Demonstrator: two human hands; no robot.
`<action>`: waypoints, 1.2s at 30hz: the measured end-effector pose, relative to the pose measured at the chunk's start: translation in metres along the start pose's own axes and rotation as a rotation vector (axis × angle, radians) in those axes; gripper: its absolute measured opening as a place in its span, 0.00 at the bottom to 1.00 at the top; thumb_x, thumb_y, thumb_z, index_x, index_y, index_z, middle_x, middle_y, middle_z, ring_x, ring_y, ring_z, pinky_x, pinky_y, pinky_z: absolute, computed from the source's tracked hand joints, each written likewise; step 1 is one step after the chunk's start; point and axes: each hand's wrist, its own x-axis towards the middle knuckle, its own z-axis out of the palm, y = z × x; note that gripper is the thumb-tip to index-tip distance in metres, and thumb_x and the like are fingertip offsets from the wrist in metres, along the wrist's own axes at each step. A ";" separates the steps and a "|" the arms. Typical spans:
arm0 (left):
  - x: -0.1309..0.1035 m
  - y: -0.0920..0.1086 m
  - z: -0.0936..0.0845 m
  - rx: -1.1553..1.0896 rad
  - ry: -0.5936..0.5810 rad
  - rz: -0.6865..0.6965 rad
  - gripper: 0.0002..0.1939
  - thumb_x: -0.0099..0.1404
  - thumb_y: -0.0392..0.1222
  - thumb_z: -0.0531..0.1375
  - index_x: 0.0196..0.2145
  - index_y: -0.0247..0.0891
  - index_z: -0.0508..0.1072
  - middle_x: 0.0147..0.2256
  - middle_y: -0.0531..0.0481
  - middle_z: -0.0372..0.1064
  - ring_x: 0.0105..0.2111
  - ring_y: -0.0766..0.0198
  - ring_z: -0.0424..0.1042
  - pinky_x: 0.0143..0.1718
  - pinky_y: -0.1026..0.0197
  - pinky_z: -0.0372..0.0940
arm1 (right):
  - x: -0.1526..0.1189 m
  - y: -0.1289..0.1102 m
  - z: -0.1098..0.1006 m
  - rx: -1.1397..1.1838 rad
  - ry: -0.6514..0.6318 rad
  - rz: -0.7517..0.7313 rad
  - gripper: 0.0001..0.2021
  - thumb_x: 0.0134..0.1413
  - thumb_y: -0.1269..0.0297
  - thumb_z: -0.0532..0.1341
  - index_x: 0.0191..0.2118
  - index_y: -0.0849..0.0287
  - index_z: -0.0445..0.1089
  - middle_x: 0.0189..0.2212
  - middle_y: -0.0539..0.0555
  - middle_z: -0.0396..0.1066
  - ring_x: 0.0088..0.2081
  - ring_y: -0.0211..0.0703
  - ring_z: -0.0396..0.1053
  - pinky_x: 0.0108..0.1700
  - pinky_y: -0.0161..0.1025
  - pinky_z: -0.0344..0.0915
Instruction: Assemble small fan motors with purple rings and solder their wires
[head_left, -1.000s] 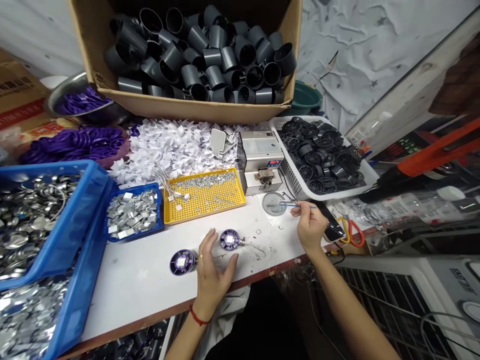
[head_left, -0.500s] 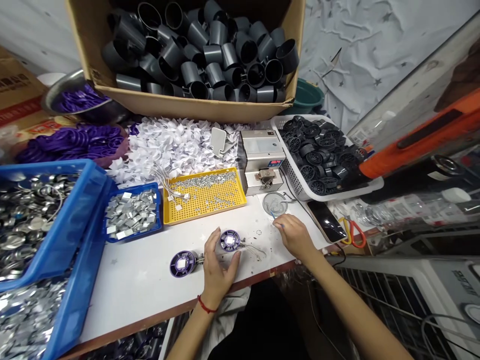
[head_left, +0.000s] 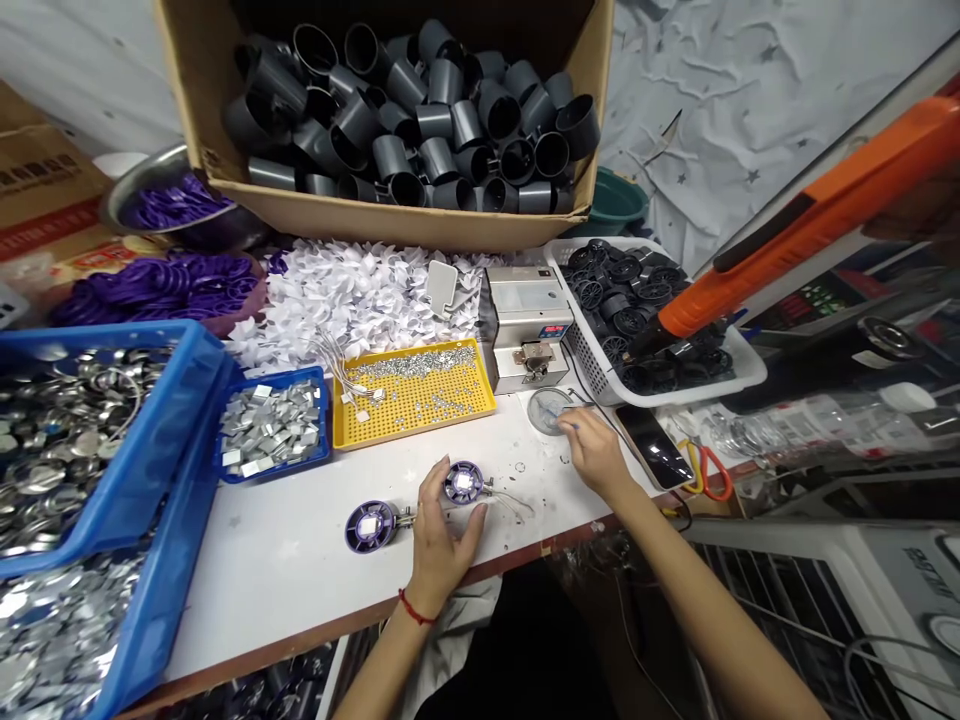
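My left hand (head_left: 439,540) rests on the white table, thumb and fingers spread. Its fingertips are beside a round purple fitting (head_left: 463,482) with a white square in its centre and thin wires trailing right; whether they touch it I cannot tell. Left of that hand lies a similar purple fitting (head_left: 370,526), also with a white square. Between pinched fingers, my right hand (head_left: 598,455) holds a thin blue stick (head_left: 568,424), its tip over or in a shallow round dish (head_left: 546,411) of grey paste.
Behind the dish stands a metal machine (head_left: 529,325) with a red display. A yellow tray (head_left: 412,395) of small metal pieces and a blue tray (head_left: 324,425) of silver squares are left. Phone (head_left: 652,445), scissors (head_left: 705,470) and a white basket (head_left: 675,392) of black parts are right.
My right hand has moved slightly right and away from me, bringing the stick's tip to the dish. My left hand stays beside the fitting. The whole view has shifted a little.
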 end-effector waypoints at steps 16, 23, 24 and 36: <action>-0.001 -0.001 -0.001 -0.007 -0.012 -0.025 0.33 0.65 0.40 0.61 0.64 0.37 0.53 0.56 0.35 0.62 0.57 0.49 0.65 0.56 0.44 0.65 | -0.006 0.006 -0.004 0.082 0.370 0.406 0.12 0.65 0.65 0.53 0.36 0.61 0.74 0.26 0.53 0.77 0.26 0.41 0.75 0.32 0.37 0.71; -0.001 -0.001 0.000 -0.014 -0.010 -0.026 0.34 0.64 0.40 0.61 0.64 0.37 0.53 0.56 0.35 0.62 0.57 0.49 0.65 0.56 0.43 0.65 | -0.019 0.000 0.003 -0.011 0.276 0.159 0.09 0.62 0.68 0.56 0.35 0.59 0.75 0.26 0.53 0.78 0.28 0.42 0.77 0.33 0.36 0.73; -0.001 -0.001 0.000 -0.014 -0.008 -0.027 0.33 0.64 0.40 0.61 0.64 0.37 0.53 0.56 0.35 0.62 0.57 0.49 0.65 0.56 0.43 0.66 | -0.018 -0.003 0.001 -0.019 0.250 0.118 0.09 0.62 0.69 0.56 0.35 0.58 0.74 0.27 0.52 0.78 0.28 0.41 0.77 0.32 0.35 0.72; -0.002 0.000 0.000 -0.006 -0.007 -0.033 0.33 0.64 0.40 0.61 0.63 0.36 0.54 0.56 0.35 0.62 0.57 0.49 0.65 0.56 0.43 0.65 | -0.016 -0.002 -0.004 0.004 0.380 0.258 0.12 0.64 0.69 0.53 0.35 0.60 0.73 0.26 0.53 0.77 0.29 0.41 0.76 0.34 0.38 0.72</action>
